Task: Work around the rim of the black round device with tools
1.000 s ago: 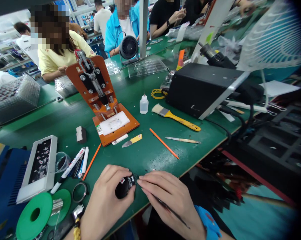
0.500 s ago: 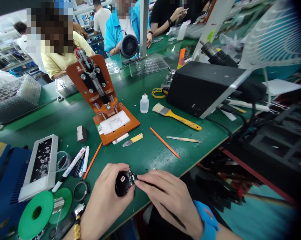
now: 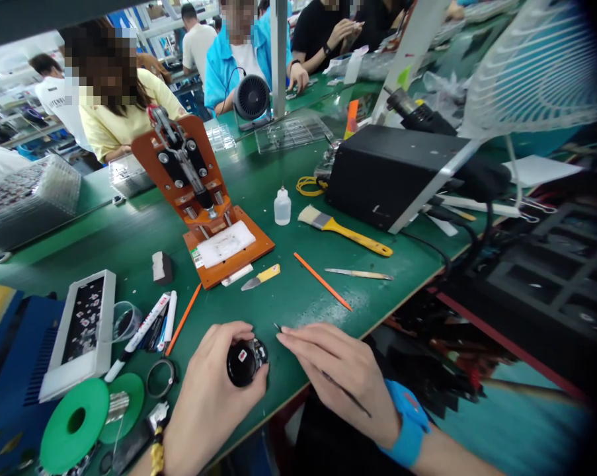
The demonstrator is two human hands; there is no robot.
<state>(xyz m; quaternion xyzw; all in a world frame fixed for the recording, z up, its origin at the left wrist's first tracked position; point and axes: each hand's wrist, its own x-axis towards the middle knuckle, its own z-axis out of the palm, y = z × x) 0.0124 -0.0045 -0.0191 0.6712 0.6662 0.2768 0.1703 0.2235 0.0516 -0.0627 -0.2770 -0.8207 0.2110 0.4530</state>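
My left hand [image 3: 211,380] is closed round a small round black housing [image 3: 240,364], gripping it by its sides between thumb and fingers. On the dark face is a small white sticker with a red mark, and shiny little parts show along the right edge. My right hand [image 3: 332,373] pinches thin dark tweezers [image 3: 348,395]. Their fine tip pokes out past the fingertips, just up and right of the housing and apart from it. Whether the tip holds anything is too small to tell.
An orange toggle press [image 3: 229,248] stands ahead. Around it lie a brush [image 3: 345,231], a dropper bottle [image 3: 282,207], an orange stick [image 3: 322,281] and a knife [image 3: 261,277]. At left are a parts tray [image 3: 108,317], markers [image 3: 147,322] and a green solder spool [image 3: 73,423]. Co-workers sit opposite.
The right hand with the tweezers has drawn back from the housing, up and to the right, so the tip no longer touches its edge. The left hand keeps its hold.
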